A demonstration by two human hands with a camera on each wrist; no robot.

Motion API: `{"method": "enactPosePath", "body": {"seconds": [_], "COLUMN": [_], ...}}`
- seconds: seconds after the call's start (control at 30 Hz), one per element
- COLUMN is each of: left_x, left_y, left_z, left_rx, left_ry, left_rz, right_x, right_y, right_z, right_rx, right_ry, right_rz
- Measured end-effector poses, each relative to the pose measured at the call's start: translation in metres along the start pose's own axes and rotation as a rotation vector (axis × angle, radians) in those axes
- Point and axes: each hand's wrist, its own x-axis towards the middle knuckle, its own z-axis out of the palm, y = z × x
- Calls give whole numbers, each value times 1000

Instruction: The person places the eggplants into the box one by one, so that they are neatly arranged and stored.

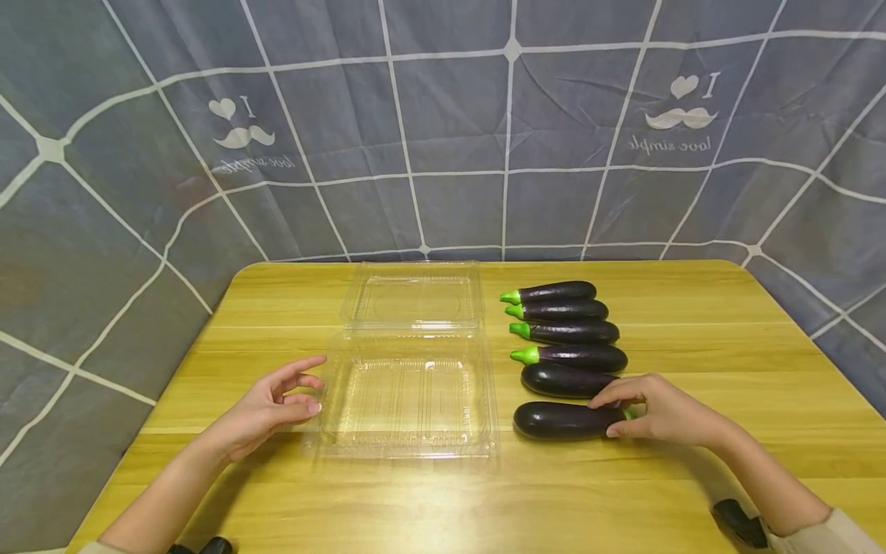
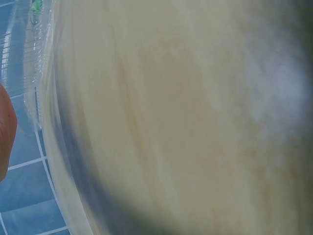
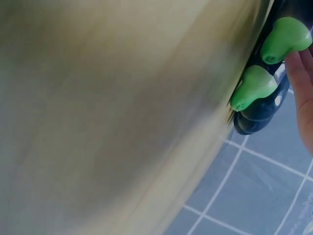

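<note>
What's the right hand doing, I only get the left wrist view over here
Observer: The right hand grips the nearest eggplant near its stem end.
Operator: How many eggplants are there in all?
Observer: Six, counting the one in hand.
Operator: I only catch an edge of the clear container. Is it open or closed?
Observer: Open, with its two halves lying one behind the other.
</note>
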Motion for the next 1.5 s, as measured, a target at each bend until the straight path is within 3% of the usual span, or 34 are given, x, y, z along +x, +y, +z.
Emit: {"method": "enactPosePath", "body": {"seconds": [0.17,0.5,0.73,1.17,1.5], "left_x": [0,-1,-2,0,0], "left_y": [0,1,1,3,3], "left_z": [0,1,1,2,2], "left_rx": [5,21,26,32,26], "left_ry": [7,11,12,19,17], "left_rz": [-6,-16,-27,-38,-40], "right_x": [0,7,15,44,73], "right_y": [-2,-8,-11,-22,-30], "right_z": [-4,-11,-11,-14,-9], "right_rx": [17,7,54,30,49], "right_ry": [19,62,87,63,68], "right_rz": [42,-61,-84,-112,-179]}}
